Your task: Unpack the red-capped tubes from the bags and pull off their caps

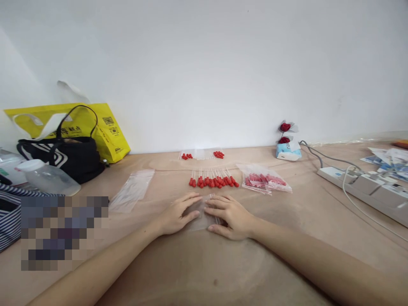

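A clear zip-lock bag [198, 222] lies flat on the table under both hands. My left hand [179, 213] rests on its left side, fingers stretched out and thumb apart. Across its right side lies my right hand [232, 216], fingers spread; thin clear lines show beneath its fingers, too faint to tell what they are. Just beyond the hands is a row of droppers [213, 182] with clear tubes and red rubber bulbs. Several zip-lock bags holding red-bulbed droppers [263, 180] are piled to the right. A stack of flat clear bags [133, 190] lies to the left.
Near the wall are two small groups of red bulbs [187, 156] on clear plastic. A yellow bag [111, 131], a black handbag [81, 157] and a plastic bottle [51, 177] stand left. At right are a power strip [360, 187] with cables and a blue-white box [288, 151].
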`<state>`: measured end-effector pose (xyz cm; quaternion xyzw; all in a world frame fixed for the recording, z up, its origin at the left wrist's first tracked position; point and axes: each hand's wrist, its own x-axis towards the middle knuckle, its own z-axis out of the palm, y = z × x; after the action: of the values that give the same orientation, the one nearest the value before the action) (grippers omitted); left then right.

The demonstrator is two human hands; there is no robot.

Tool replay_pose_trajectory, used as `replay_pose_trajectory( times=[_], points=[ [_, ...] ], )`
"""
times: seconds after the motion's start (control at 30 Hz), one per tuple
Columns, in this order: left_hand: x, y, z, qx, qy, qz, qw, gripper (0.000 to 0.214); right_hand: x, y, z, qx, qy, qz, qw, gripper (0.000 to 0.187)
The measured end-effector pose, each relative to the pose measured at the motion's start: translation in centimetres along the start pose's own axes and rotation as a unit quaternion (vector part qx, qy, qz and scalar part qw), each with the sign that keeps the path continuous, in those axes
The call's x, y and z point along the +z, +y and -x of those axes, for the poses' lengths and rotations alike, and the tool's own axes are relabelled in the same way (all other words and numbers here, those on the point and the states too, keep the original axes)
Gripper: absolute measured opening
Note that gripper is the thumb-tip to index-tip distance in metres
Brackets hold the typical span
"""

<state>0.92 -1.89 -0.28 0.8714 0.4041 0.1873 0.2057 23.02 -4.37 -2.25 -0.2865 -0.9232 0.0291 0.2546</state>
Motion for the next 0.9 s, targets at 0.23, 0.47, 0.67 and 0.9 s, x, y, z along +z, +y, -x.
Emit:
replay_pose_trajectory(
  times=[0.23, 0.47, 0.67, 0.9],
  points=[
    [-0.5, -1.6, -1.4, -0.196, 0.007, 0.063, 0.979, 0.054, 0.0, 0.5, 0.1, 0.013, -0.037, -0.030, 0.999, 0.037],
    [-1.1, -1.8, -1.6, -0.176, -0.001, 0.039, 0.984, 0.030, -0.2, 0.3, 0.0, -0.022, -0.011, -0.020, 1.000, 0.032],
    [-6.1, -4.4, 1.6, -0.268, 0.157, -0.069, 0.948, 0.028, -1.3, 1.6, 1.5, 0.019, 0.112, 0.063, 0.992, 0.024],
    [-10.4, -10.5, 6.2, -0.446, 0.149, -0.246, 0.848, 0.048, -2.2, 5.2, 4.1, 0.130, 0.202, 0.102, 0.965, 0.023]
  ],
)
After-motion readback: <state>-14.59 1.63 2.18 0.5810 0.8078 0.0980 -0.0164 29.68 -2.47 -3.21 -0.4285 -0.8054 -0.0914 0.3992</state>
